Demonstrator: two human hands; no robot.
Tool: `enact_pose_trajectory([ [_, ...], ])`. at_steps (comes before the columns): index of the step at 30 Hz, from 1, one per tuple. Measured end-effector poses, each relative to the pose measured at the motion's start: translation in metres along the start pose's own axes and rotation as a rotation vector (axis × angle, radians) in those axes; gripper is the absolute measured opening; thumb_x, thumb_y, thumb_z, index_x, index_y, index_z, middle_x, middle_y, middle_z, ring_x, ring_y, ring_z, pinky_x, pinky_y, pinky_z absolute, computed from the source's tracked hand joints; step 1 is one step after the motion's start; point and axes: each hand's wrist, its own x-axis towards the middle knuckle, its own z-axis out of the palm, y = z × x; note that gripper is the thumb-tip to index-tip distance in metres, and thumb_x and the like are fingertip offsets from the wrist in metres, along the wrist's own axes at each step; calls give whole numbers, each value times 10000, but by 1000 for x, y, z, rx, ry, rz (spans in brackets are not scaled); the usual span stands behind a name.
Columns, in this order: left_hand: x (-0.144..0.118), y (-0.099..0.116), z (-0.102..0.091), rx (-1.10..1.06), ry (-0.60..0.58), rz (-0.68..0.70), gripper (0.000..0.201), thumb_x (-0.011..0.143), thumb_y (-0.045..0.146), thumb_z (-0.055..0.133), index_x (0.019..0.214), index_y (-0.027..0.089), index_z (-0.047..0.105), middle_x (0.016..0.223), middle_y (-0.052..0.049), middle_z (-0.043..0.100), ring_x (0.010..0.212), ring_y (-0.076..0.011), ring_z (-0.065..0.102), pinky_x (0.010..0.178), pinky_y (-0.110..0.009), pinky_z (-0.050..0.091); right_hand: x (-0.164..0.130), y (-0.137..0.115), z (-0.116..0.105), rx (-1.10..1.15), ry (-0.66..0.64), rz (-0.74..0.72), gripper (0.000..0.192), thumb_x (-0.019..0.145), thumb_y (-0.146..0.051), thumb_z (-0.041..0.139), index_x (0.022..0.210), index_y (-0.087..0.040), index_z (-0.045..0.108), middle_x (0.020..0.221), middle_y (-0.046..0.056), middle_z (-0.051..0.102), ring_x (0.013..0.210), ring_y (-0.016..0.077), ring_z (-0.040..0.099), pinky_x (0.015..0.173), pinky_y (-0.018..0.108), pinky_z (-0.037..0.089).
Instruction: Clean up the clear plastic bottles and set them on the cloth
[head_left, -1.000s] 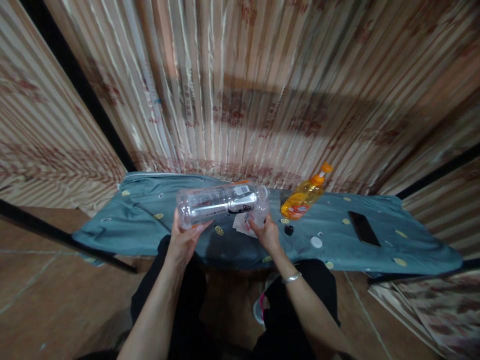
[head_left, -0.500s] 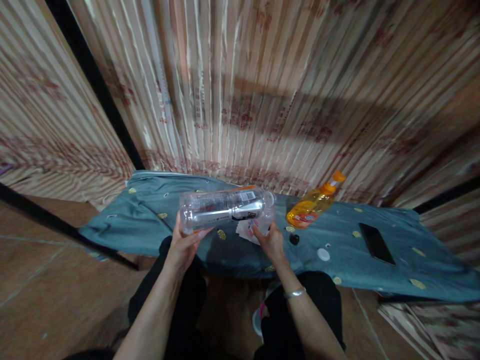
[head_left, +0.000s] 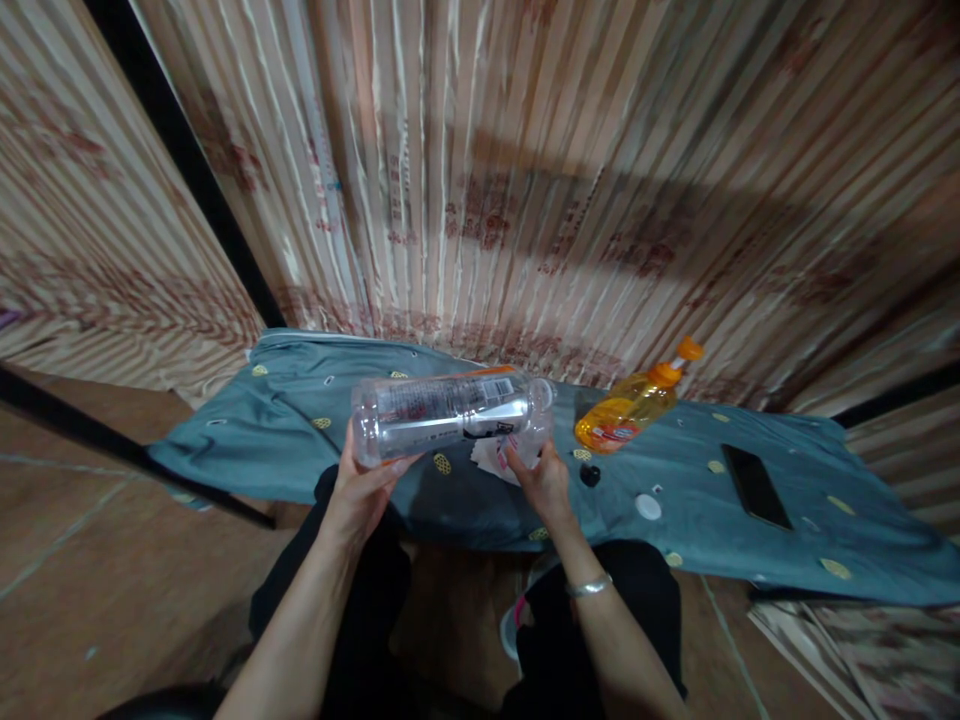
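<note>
Bottle Held Sideways Over Cloth-Covered Table

Clear plastic bottle [head_left: 450, 412] held level above a teal cloth [head_left: 300, 440], base toward the left, open neck toward the right, printed label wrapped round the middle. Left hand [head_left: 360, 490] cupped under the bottle's base, fingers curled up and closed around it. Right hand [head_left: 544, 480] at the neck end, fingers bent and closed on the bottle's shoulder, with what looks like a crumpled white paper [head_left: 491, 458] just beneath; whether the fingers also pinch that paper cannot be told. Silver bangle [head_left: 589, 585] worn on the right wrist.

Seen on the cloth, right of the hands: orange dish-soap bottle [head_left: 634, 405] with an orange pump top, lying tilted with its nozzle pointing away and to the right. Small black cap [head_left: 590, 474] just beside the right hand, near the soap bottle. White cap [head_left: 647, 506] a little farther right and nearer the table's front edge. Dark phone [head_left: 754, 485] lying flat, well apart from the hands, toward the right end.

Behind the table, striped pink and cream curtain [head_left: 525, 180] hanging in folds. Below, dark trousers [head_left: 375, 620] at the knees and brown tiled floor [head_left: 112, 560].
</note>
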Motion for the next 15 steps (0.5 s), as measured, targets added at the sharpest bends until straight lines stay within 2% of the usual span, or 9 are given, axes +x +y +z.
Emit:
enact_pose_trajectory([
  [6,-1,0,0,22,-12,4,742,542,180,940,1217,305,658,1194,-56,722,1203,-359,666,1091,-665,465,-1,-2,-2,-7,-17,36,325,825,-449,682,1004,-206,563,921,134,737,859,310,714,760,413,552],
  [10,-1,0,1,10,-20,6,721,541,184,946,1194,304,665,1198,-57,723,1200,-351,668,1089,-652,474,0,-6,-5,-9,-31,59,354,818,-436,687,1041,-184,576,939,138,737,887,313,724,763,400,551],
  [15,-1,0,0,30,-30,3,786,548,189,947,1261,315,640,1246,-61,702,1205,-344,664,1074,-633,493,1,-5,-6,-6,-35,46,407,816,-459,687,1083,-167,592,943,129,745,888,292,728,773,380,553],
])
